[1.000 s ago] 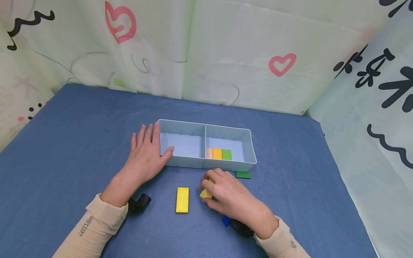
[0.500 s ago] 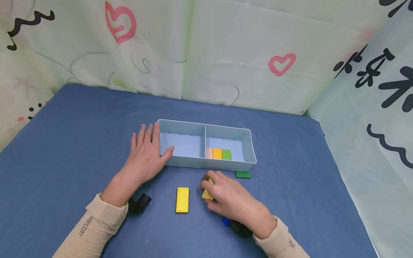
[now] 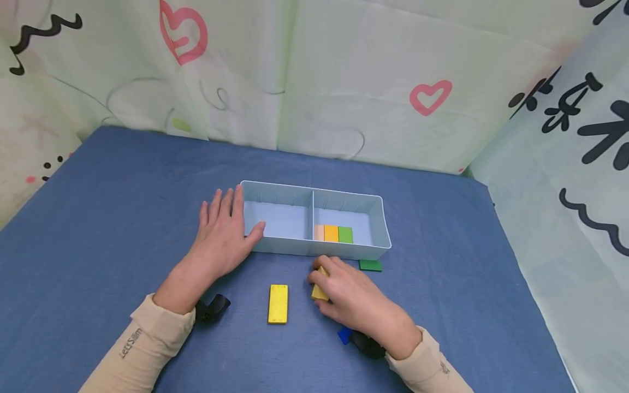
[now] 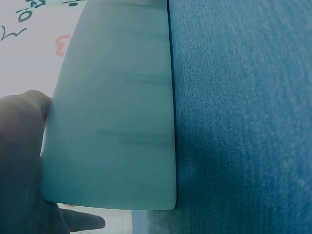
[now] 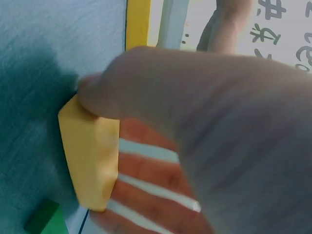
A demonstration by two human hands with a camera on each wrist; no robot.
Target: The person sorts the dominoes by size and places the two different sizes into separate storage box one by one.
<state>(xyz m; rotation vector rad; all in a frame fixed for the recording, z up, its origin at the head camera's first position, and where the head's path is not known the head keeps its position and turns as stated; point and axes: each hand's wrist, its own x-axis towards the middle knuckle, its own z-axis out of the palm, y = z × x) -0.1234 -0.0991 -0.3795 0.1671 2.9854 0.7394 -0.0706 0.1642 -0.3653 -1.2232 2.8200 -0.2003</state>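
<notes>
A pale blue two-compartment box sits mid-table. My left hand rests at its left end, fingers straight along that end and thumb over the front rim; the left wrist view shows the box's outer wall close up. In front of the box, my right hand pinches a light yellow block between thumb and fingers, low over the cloth. Left of that hand, a bright yellow block lies flat. The right compartment holds a pink block, an orange block and a light green block along its front wall.
A dark green block lies against the box's front right. Part of a blue piece shows beneath the right wrist, next to a black wrist device. Another black device is at the left wrist. Printed curtains surround the blue cloth.
The right hand has moved slightly, and the light yellow block in its pinch has turned more upright and shifted a little right and toward the box. The left hand and box stay put.
</notes>
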